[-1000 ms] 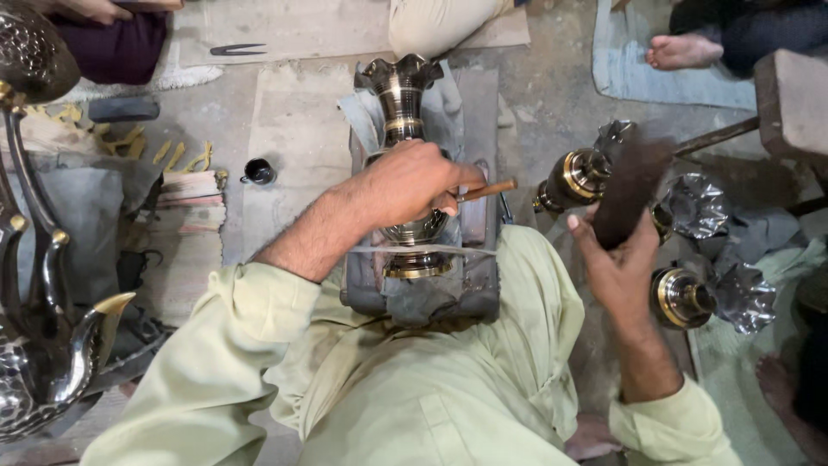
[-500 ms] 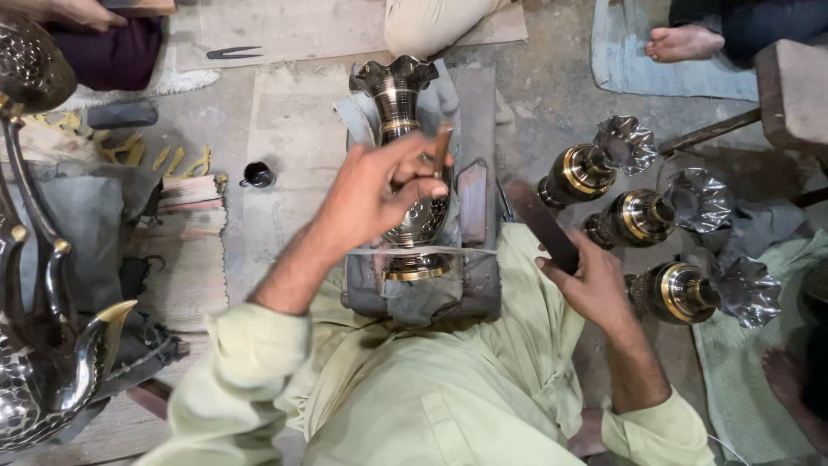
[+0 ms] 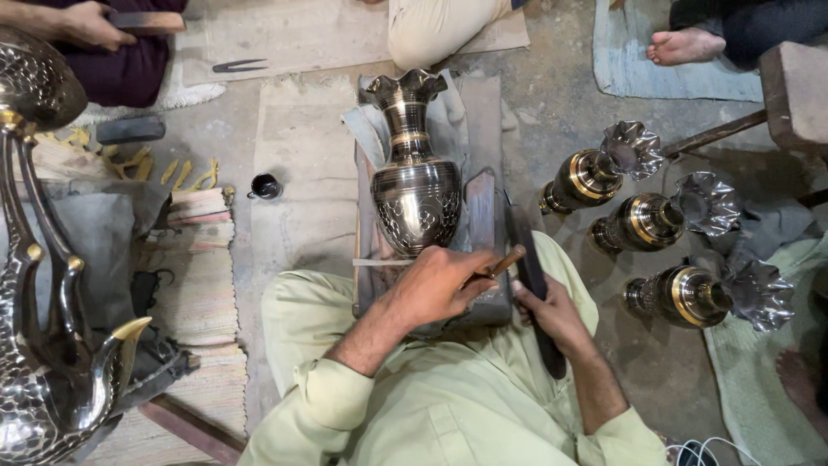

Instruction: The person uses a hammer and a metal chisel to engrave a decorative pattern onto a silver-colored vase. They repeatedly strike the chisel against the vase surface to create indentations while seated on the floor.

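Head view: the person is sitting on the floor [image 3: 302,155] with a dark engraved brass vase [image 3: 416,177] lying along a cloth-padded wooden block [image 3: 483,216], its fluted mouth pointing away and its foot toward the lap. The left hand [image 3: 435,285] is resting at the vase's foot, its fingers [image 3: 470,280] clenched around a thin wooden-handled chisel [image 3: 507,259] that is angling up to the right, just beside the block. The right hand [image 3: 552,312] is gripping a long dark mallet [image 3: 530,285], its fingers wrapped about the shaft, which is lying along the block's right edge. Three similar vases [image 3: 642,223] are lying on their sides to the right, well apart from the work; a small dark cup [image 3: 264,185] is standing on the floor to the left, and a large patterned metal ewer [image 3: 39,285] is filling the left margin. Another person's hand [image 3: 86,24] is working at the top left. To engrave cleanly, the chisel tip would best be seated on the pattern line before any blow, with the vase kept cradled so it cannot roll. Compared with the earlier frames, the left hand is lying lower, off the vase's belly, and the mallet, previously raised, is now lowered beside the block.
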